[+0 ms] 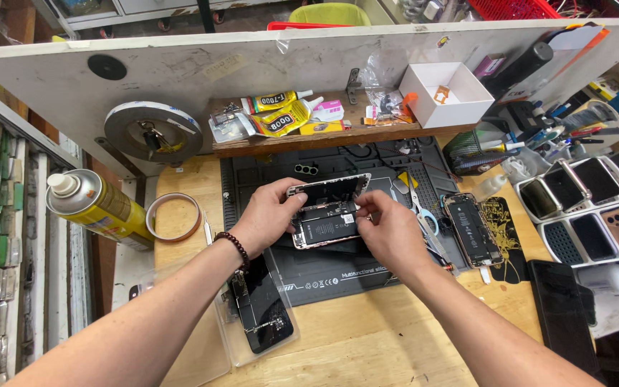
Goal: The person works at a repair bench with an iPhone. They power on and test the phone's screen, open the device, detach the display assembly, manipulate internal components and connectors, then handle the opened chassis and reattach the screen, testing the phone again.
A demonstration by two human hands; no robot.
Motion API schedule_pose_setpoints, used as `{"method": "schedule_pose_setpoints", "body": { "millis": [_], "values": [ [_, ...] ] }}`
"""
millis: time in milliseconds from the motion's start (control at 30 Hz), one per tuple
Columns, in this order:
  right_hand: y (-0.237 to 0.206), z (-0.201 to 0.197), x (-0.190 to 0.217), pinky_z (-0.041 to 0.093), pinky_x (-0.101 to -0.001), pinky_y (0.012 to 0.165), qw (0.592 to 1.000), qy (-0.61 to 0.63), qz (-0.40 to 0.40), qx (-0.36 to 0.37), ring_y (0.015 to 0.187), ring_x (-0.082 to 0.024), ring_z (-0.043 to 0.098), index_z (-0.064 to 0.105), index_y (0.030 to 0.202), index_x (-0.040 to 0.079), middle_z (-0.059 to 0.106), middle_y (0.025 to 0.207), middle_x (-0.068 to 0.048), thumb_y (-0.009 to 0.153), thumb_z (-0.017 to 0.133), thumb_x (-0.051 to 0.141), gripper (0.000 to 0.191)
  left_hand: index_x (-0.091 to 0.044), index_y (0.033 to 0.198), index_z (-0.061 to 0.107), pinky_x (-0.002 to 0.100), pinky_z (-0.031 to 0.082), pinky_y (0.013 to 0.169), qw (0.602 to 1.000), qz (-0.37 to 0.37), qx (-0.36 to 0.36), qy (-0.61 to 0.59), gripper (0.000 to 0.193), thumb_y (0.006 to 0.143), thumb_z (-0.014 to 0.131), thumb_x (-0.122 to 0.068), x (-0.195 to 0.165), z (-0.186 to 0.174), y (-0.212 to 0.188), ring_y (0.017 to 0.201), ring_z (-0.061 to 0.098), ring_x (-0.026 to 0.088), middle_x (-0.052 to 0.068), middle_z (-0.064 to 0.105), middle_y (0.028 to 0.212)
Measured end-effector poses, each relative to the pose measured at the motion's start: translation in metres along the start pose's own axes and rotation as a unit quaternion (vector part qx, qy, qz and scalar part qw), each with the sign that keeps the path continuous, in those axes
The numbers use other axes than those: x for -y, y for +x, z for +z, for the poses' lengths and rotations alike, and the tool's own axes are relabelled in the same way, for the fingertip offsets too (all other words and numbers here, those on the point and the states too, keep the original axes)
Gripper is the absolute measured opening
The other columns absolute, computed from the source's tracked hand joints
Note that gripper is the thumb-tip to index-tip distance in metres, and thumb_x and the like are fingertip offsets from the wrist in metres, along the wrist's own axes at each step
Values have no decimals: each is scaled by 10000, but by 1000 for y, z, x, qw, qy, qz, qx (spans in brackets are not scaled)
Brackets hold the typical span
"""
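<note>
Forearms reaching in from 6 o'clock: left hand (266, 215) gripping opened phone (324, 218) at mat (338, 276) centre, screen already hinged up toward 12; right hand (388, 229) pinching narrowly at its internals. Battery not yet removed.

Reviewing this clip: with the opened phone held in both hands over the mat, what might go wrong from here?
The opened phone is gripped by the left hand and right hand with its screen panel lifted, so a slip might strain whatever joins them. The scissors beside the right hand may get knocked.
</note>
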State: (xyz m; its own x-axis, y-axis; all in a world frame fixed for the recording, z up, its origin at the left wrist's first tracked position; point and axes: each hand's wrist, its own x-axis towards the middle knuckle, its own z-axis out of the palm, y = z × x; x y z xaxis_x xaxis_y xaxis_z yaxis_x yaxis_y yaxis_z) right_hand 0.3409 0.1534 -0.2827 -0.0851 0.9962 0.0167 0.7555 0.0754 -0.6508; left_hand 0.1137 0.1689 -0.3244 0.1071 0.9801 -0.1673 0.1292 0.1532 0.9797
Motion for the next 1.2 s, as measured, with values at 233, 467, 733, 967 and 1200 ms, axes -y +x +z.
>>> {"method": "schedule_pose_setpoints", "body": {
  "millis": [233, 467, 733, 967, 1200],
  "values": [
    [9, 14, 15, 570, -414, 804, 996, -37, -83, 19, 906, -310, 732, 622, 1228, 103, 767, 1020, -81, 860, 653, 53, 373, -87, 1122, 699, 267, 571, 588, 999, -25, -36, -19, 209, 977, 622, -217, 12, 5, 5, 747, 627, 71, -18, 681, 874],
    [11, 14, 16, 549, -470, 815, 970, -149, -180, 61, 952, -358, 696, 605, 1199, 90, 723, 1063, -136, 880, 592, 2, 331, -80, 1076, 695, 272, 568, 594, 999, -28, -34, -26, 191, 981, 624, -231, 12, 4, 9, 749, 615, 68, -31, 672, 873],
    [14, 13, 17, 534, -464, 843, 960, -165, -207, 87, 1003, -351, 673, 591, 1178, 99, 683, 1081, -128, 874, 556, -36, 334, -94, 1105, 698, 271, 570, 619, 998, -50, -30, -17, 204, 979, 613, -231, 1, 4, 3, 753, 627, 71, -25, 697, 903],
    [12, 17, 0, 537, -457, 820, 967, -116, -219, 63, 997, -372, 670, 604, 1184, 108, 683, 1073, -138, 938, 563, 7, 269, -94, 1076, 695, 274, 570, 622, 998, -51, -30, -10, 189, 981, 611, -234, 2, 3, 0, 750, 617, 72, -28, 688, 889],
    [21, 13, 0, 509, -299, 548, 935, 277, 222, 21, 690, -152, 633, 577, 1296, 22, 755, 1000, -111, 949, 607, 25, 348, -83, 1037, 686, 277, 568, 623, 999, -37, -24, -19, 165, 980, 619, -222, 10, 0, 4, 733, 601, 75, -26, 658, 857]
  ]
}}
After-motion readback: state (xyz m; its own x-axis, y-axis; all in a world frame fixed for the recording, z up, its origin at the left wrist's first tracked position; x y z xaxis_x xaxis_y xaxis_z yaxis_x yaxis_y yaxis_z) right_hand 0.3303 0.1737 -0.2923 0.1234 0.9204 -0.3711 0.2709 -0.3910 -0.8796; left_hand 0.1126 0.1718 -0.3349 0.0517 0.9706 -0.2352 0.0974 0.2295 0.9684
